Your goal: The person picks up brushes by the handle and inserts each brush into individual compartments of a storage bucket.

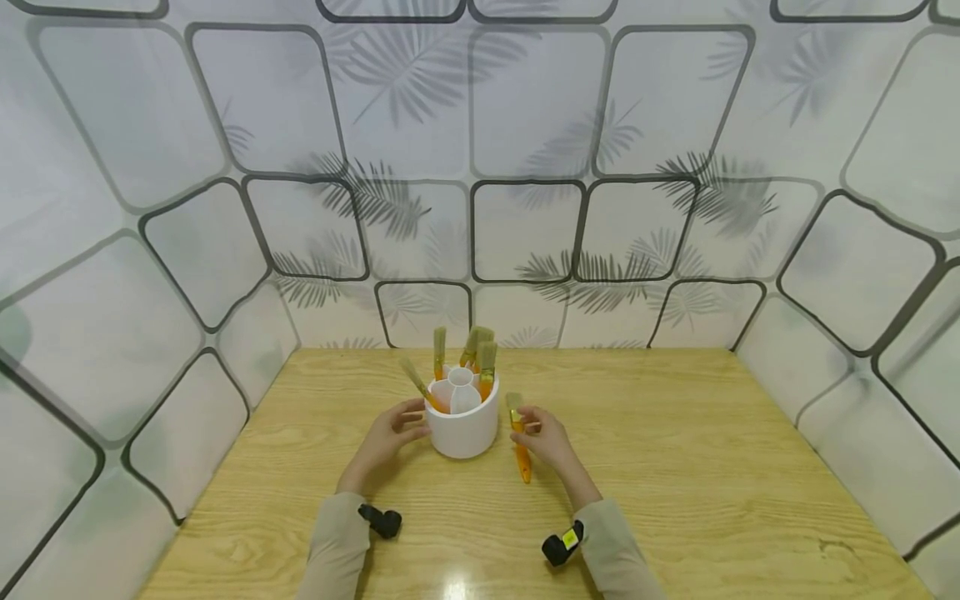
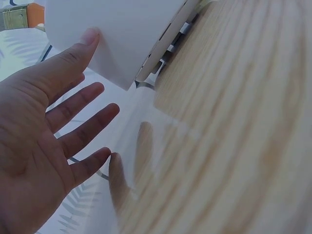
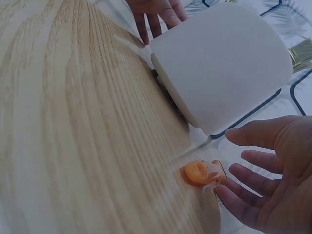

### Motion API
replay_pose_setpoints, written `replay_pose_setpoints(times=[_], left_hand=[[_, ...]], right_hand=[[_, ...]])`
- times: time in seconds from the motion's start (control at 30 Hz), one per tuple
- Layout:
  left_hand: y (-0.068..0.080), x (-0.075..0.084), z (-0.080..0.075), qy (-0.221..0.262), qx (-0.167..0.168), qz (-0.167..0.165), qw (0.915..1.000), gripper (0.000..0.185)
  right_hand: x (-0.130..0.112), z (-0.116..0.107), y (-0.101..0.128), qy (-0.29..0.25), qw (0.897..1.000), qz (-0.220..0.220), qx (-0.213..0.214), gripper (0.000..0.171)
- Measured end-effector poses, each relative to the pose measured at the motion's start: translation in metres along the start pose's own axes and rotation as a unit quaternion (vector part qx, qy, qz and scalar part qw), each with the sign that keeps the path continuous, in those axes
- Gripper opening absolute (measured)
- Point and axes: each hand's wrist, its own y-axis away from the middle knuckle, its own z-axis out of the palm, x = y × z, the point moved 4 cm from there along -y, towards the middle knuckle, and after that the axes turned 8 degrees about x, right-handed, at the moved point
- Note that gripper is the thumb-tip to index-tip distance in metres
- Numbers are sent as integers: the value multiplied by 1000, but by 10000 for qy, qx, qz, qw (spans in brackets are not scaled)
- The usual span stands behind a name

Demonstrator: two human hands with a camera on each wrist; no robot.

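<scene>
White holder mid-table, both hands beside it

Your left hand touches the white holder, fingers straight. Your right hand, fingers relaxed, rests by the orange brush lying on the table, gripping nothing.

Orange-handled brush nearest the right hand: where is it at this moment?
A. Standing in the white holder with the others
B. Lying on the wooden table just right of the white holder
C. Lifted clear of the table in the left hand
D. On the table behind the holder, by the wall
B: the brush lies flat on the table beside the white holder, by the right hand, whose fingers are straight.
</scene>
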Motion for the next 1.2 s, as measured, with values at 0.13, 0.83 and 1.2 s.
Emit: replay_pose_setpoints(times=[0.13, 0.83, 1.2], left_hand=[[0, 0, 0, 2, 0, -66, 10000, 57], [7, 27, 2, 128, -360, -119, 9992, 63], [8, 29, 4, 118, -409, -264, 9987, 64]], right_hand=[[0, 1, 1, 47, 10000, -22, -54, 43], [4, 5, 2, 433, 9991, -15, -21, 51], [9, 7, -2, 731, 9968, 329, 63, 60]])
